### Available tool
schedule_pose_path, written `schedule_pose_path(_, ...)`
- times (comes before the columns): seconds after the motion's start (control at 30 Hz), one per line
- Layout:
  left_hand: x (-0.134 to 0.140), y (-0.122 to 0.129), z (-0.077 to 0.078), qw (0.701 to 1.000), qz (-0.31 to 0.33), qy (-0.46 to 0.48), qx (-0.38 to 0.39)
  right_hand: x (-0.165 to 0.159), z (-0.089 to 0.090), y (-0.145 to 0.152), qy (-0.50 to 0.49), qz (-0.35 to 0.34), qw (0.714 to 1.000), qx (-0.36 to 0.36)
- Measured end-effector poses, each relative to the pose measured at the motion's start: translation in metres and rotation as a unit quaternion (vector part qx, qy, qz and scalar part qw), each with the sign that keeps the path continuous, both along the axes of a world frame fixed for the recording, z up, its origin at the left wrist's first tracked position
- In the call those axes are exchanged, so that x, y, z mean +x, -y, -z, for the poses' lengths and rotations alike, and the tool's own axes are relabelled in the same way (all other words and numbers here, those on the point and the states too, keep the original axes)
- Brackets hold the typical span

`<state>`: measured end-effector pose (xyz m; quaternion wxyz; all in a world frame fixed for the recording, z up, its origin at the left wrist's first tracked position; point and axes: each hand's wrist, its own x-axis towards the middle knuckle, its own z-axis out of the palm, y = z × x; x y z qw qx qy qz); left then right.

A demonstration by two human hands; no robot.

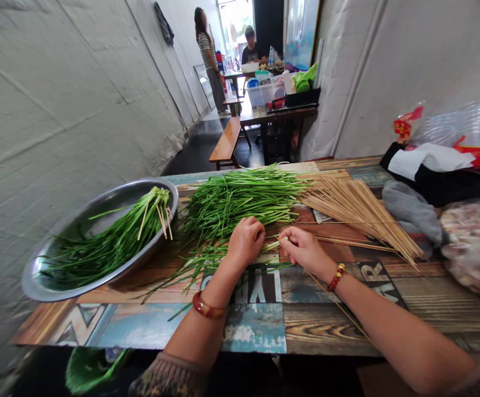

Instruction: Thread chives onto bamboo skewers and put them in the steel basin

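Observation:
My left hand (246, 240) is closed, fingers curled round a few garlic chives whose green leaves (198, 262) trail leftward over the table. Just right of it, my right hand (304, 249) pinches at the pale chive ends (280, 241). A thin bamboo skewer (339, 306) runs from under that hand toward the table's near edge; its tip is hidden. Beyond both hands lies a large pile of chives (240, 196). Many loose bamboo skewers (356, 212) fan out to the right. At left, a metal basin (41, 281) holds chives (116, 242) with skewers through their pale ends.
The patchwork wooden table (314, 325) ends close in front of me. On the right are a bag of garlic (475, 242), a grey plastic bag (411, 212) and plastic packages (451, 127). Farther off are a bench (226, 139), a second table with bins (265, 92), and two people.

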<state>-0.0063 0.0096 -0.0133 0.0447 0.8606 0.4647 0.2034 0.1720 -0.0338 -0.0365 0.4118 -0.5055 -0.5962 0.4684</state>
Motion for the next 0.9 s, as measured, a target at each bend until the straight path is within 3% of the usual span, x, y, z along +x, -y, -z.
schedule_pose_path(0.17,0.001,0.000,0.004,0.998,0.050,0.003,-0.040,-0.001,-0.002,0.001,-0.017,-0.004,1.000,-0.011)
schedule_pose_path(0.33,0.001,0.001,0.003,0.998,0.039,0.010,-0.038,-0.003,-0.002,0.003,-0.020,-0.004,1.000,-0.022)
schedule_pose_path(0.43,-0.001,-0.002,0.001,0.994,0.012,0.088,-0.056,-0.004,-0.003,0.003,-0.018,0.003,1.000,-0.025)
schedule_pose_path(0.5,-0.002,-0.004,0.000,0.980,-0.013,0.177,-0.093,-0.004,-0.004,0.003,-0.016,0.012,1.000,-0.020)
schedule_pose_path(0.63,-0.003,-0.005,0.000,0.921,-0.020,0.334,-0.198,-0.004,-0.006,0.005,-0.014,0.035,0.999,-0.008)
schedule_pose_path(0.73,-0.001,-0.004,-0.001,0.898,-0.015,0.370,-0.238,-0.003,-0.009,0.007,-0.016,0.042,0.999,0.003)
schedule_pose_path(0.9,0.002,-0.001,-0.002,0.901,-0.007,0.374,-0.218,-0.002,-0.017,0.010,-0.011,0.043,0.999,0.007)
